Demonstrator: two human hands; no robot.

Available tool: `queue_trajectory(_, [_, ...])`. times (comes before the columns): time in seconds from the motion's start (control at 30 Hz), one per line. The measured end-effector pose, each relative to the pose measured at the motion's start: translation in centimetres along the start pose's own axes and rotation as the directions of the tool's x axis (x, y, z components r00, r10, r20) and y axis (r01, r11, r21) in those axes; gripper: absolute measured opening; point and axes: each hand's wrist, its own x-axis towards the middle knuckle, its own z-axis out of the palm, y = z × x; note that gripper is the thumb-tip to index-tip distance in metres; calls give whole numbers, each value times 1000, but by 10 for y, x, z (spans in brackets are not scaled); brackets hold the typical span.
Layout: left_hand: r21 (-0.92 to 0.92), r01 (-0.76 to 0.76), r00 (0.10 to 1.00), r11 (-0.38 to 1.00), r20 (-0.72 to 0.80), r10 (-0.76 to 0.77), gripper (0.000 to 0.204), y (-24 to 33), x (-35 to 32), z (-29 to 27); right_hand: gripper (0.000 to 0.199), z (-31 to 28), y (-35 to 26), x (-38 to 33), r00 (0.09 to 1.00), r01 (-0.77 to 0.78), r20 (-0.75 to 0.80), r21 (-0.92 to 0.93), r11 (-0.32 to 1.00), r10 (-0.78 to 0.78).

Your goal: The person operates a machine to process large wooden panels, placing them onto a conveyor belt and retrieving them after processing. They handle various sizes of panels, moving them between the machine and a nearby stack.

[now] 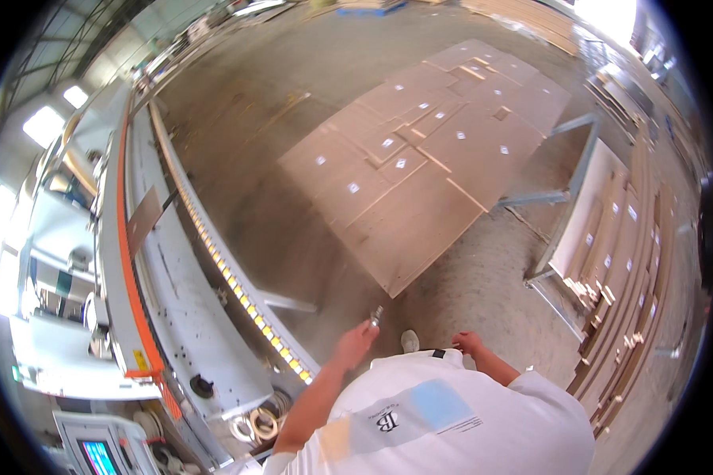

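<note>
My left hand [357, 343] is closed around a small silvery metal tool [376, 317], whose thin end points ahead toward the brown panels; its exact kind is too small to make out. The near corner of a wide stack of brown panels [404, 233] lies just beyond this tool, apart from it. My right hand [468, 342] hangs near my waist on the right, fingers curled in, with nothing showing in it. Small white labels [401, 164] and loose narrow strips [467, 195] lie on the panels.
Along my left runs a long machine [190, 317] with an orange strip, a roller rail [238, 289] and a lit screen [98, 457]. Rolls of banding [264, 424] sit near it. To my right, labelled boards [610, 229] rest by a metal frame [582, 162].
</note>
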Motion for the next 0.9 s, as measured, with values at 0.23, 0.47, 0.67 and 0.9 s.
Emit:
queue_trajectory(0.23, [-216,89,874,972,-451,-180,39,-143,49,-16,27,2,-49,-13,998,51,44,-108,993,-46])
queue_trajectory(0.47, [-191,-13,922,981,-382,-62,43,-179,-19,20,28,-22,-50,24,984,155,135,-327,932,-117])
queue_trajectory(0.67, [-312,385,922,868,101,-373,42,-76,-143,1,27,21,-112,37,983,127,163,-290,949,-82])
queue_trajectory(0.9, [-131,231,973,964,20,-231,39,-112,-239,36,33,144,-223,19,938,221,297,-120,968,-177])
